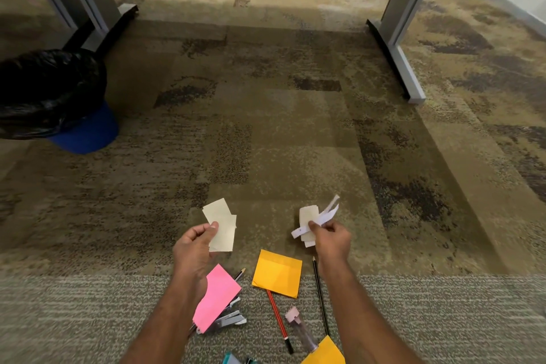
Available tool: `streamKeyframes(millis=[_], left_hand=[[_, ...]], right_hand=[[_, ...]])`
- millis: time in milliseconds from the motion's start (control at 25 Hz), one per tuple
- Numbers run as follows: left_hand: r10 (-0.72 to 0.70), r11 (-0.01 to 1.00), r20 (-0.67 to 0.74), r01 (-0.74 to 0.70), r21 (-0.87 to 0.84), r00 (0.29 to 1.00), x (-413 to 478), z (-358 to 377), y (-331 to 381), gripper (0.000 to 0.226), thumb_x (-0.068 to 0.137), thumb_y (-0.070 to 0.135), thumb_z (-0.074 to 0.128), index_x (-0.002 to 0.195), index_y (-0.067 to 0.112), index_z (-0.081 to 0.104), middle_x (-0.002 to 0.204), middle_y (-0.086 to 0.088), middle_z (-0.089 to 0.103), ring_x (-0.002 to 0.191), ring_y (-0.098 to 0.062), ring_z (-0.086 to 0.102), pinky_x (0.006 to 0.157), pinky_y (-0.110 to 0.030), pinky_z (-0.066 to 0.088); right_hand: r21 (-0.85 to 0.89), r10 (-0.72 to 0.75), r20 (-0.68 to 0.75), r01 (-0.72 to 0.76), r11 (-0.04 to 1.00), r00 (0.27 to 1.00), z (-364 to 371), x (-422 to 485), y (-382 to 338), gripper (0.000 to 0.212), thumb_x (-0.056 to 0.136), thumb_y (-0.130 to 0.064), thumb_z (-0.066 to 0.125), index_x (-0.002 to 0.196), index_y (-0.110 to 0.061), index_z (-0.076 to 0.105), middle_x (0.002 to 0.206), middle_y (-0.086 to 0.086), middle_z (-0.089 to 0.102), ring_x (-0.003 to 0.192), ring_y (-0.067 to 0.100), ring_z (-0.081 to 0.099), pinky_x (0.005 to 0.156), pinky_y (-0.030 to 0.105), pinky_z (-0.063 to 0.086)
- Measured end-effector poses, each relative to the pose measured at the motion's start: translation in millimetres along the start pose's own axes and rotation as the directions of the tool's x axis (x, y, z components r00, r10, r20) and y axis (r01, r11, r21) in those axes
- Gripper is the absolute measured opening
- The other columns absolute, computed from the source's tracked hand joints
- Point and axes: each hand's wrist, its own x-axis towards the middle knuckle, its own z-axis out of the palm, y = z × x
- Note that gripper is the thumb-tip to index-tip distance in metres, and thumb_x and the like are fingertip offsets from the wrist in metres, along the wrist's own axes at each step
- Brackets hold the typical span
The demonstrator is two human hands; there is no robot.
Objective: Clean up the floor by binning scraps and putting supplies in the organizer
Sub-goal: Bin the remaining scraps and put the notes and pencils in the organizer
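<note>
Cream paper scraps (221,224) pinched in left hand (193,248), white paper strips (328,214) pinched in right hand (331,241)

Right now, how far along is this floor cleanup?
Early. Nothing is visibly finished, and the inside of the bin is hidden. In hand: the left hand pinches cream scraps, the right hand white strips. Left on the carpet: pink pad, orange pad, red pencil, stapler.
</note>
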Motion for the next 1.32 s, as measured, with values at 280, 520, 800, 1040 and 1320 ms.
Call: streamKeyframes(millis=[280,520,800,1040,1320], left_hand=[[0.052,0.999,-0.007,-0.052,0.015,0.999,-2.4,11.0,4.6,0.011,0.09,0.012,0.071,0.082,0.016,0.065,0.094,-0.01,0.073,0.078,-0.02,0.067,0.049,-0.023,0.051],[0.189,0.981,-0.111,-0.182,0.07,0.976,-5.9,17.1,18.1,0.012,0.089,0.013,0.071,0.082,0.018,0.063,0.09,-0.008,0.072,0.079,-0.022,0.065,0.067,-0.034,0.052],[0.235,0.964,-0.194,-0.203,0.173,0.952,-11.7,-3.4,21.4,0.009,0.093,0.007,0.066,0.1,0.009,0.061,0.098,-0.013,0.069,0.088,-0.025,0.066,0.087,-0.047,0.058],[0.312,0.919,-0.225,-0.233,0.318,0.923,-51.2,-40.7,-1.0,0.01,0.093,0.013,0.066,0.102,0.01,0.062,0.09,-0.006,0.068,0.072,-0.013,0.062,0.057,-0.027,0.05],[0.255,0.959,-0.335,-0.193,0.208,0.907,-156.7,-96.5,-14.4,0.014,0.091,0.01,0.069,0.086,0.021,0.063,0.081,0.003,0.067,0.071,-0.008,0.062,0.052,-0.009,0.05]], right_hand=[[0.496,0.195,-0.021,-0.16,0.854,0.981,-24.3,5.0,-38.0,0.017,0.084,0.001,0.074,0.086,-0.013,0.065,0.093,0.006,0.071,0.076,0.018,0.066,0.063,0.03,0.054],[0.233,-0.031,-0.063,0.045,0.971,0.998,-17.2,-9.0,-42.5,0.033,0.082,0.0,0.076,0.112,-0.008,0.064,0.103,0.009,0.073,0.087,0.024,0.072,0.076,0.039,0.062],[0.038,-0.193,0.167,0.189,0.981,0.967,1.0,-49.1,-5.7,0.032,0.083,-0.001,0.073,0.112,-0.009,0.066,0.094,0.007,0.076,0.083,0.023,0.074,0.074,0.039,0.062],[-0.016,-0.071,0.234,0.076,0.997,0.97,-9.1,-95.3,12.0,0.014,0.084,-0.001,0.073,0.095,-0.008,0.07,0.085,0.009,0.077,0.075,0.02,0.072,0.071,0.041,0.06],[-0.083,-0.016,0.405,0.054,0.995,0.914,-29.8,-241.5,31.5,0.015,0.087,-0.007,0.072,0.095,-0.018,0.069,0.092,-0.003,0.075,0.083,0.006,0.072,0.073,0.027,0.058]])
